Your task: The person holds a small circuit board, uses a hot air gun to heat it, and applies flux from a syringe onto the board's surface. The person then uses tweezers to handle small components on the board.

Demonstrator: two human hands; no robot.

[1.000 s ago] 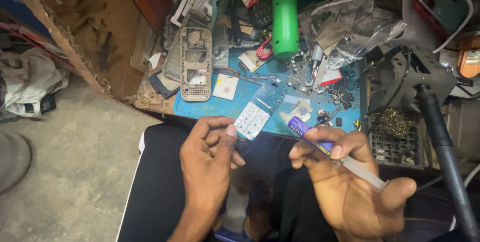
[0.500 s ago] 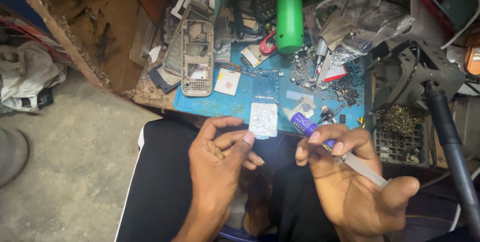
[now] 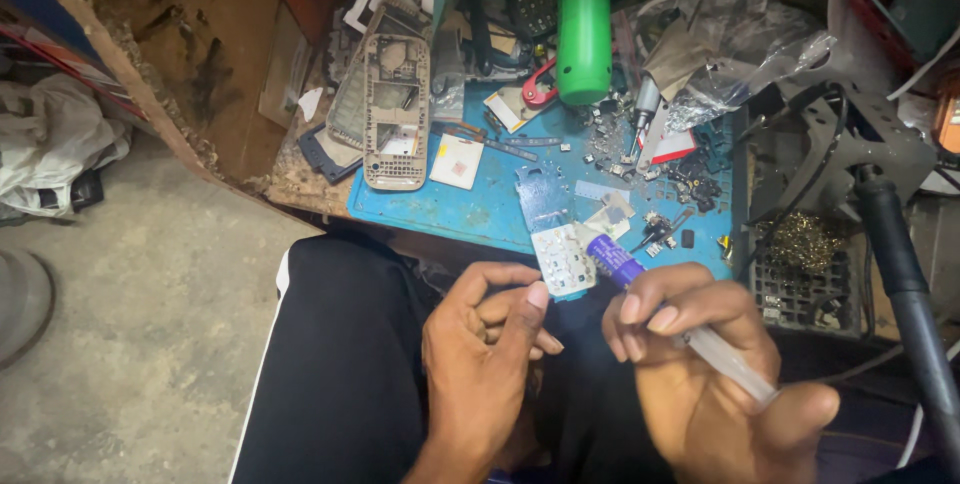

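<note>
Black trousers (image 3: 340, 364) fill the near view, both hands above the lap. Left hand (image 3: 480, 364) curled, thumb and fingers pinching the lower edge of a small white keypad sheet (image 3: 563, 259). Right hand (image 3: 700, 374) closed round a clear syringe-like tube with purple tip (image 3: 612, 260), tip just beside the sheet. Beyond, blue mat (image 3: 470, 206) with scattered small parts, a beige phone frame (image 3: 396, 114), then a green cylinder (image 3: 584, 24).

Left hand (image 3: 480, 364) fingers curled in pinching grip; right hand (image 3: 710, 374) fisted, thumb up.
</note>
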